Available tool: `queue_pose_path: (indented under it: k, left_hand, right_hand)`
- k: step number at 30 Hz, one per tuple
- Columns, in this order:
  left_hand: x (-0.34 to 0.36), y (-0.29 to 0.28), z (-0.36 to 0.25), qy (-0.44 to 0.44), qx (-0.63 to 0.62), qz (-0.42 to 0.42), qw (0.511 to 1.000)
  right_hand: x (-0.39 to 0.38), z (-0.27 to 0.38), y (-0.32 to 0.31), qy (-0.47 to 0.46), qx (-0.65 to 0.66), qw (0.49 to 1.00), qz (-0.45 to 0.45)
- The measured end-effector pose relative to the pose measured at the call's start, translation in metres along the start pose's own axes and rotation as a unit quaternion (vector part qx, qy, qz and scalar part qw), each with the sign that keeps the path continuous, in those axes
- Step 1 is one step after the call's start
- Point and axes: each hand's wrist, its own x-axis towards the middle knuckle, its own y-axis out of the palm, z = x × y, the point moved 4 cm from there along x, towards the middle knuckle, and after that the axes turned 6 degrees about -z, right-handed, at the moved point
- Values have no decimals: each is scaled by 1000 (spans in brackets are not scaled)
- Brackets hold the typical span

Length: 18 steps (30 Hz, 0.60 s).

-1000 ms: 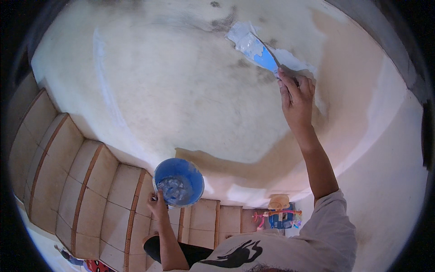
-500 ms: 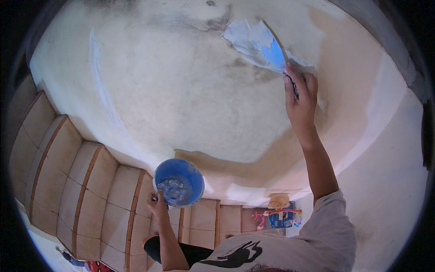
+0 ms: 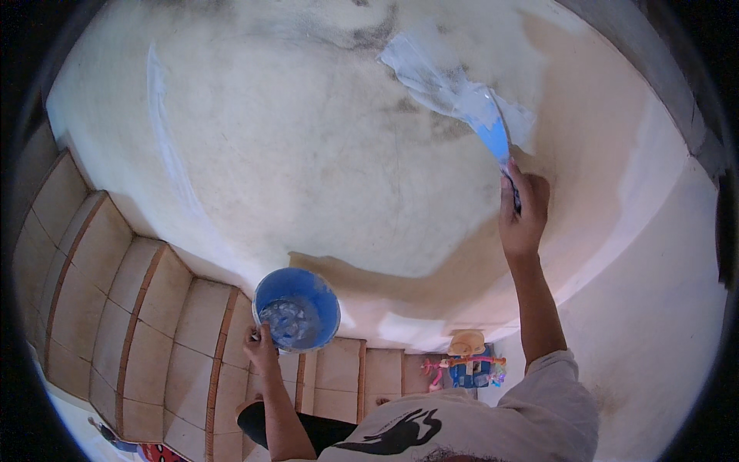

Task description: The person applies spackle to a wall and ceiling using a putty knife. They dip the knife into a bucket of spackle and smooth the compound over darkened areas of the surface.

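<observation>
In my right hand (image 3: 526, 212) is the dark handle of a putty knife (image 3: 490, 127), my fingers closed round it. Its wide blade lies against the wall (image 3: 308, 154), with whitish paste over its upper end. A thin smear of wet white putty (image 3: 419, 69) runs up and left from the blade. My left hand (image 3: 262, 348) grips the near-left rim of a blue bucket (image 3: 323, 308). The bucket is tilted so its inside shows, with grey-white paste (image 3: 289, 322) at the bottom and on its sides.
Tiled stairs (image 3: 150, 308) with brown edges run along the wall's foot from the left to below the bucket. Colourful toys and a tan basin (image 3: 466, 342) stand at the lower right. An older pale streak (image 3: 165, 131) marks the wall at left.
My right hand has drawn the putty knife down and slightly right, spreading the thick putty into a thinner smear. The bucket and my left hand have shifted slightly left in view.
</observation>
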Motion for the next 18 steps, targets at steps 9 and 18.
queue_pose_path:
  k: [9,18]
  left_hand:
    - [-8,0,-21,21,9,3,1000]
    - [-16,2,-23,14,-27,-2,1000]
  right_hand:
    - [24,26,35,-3,43,999,-20]
    - [-10,-10,10,26,-35,999,-15]
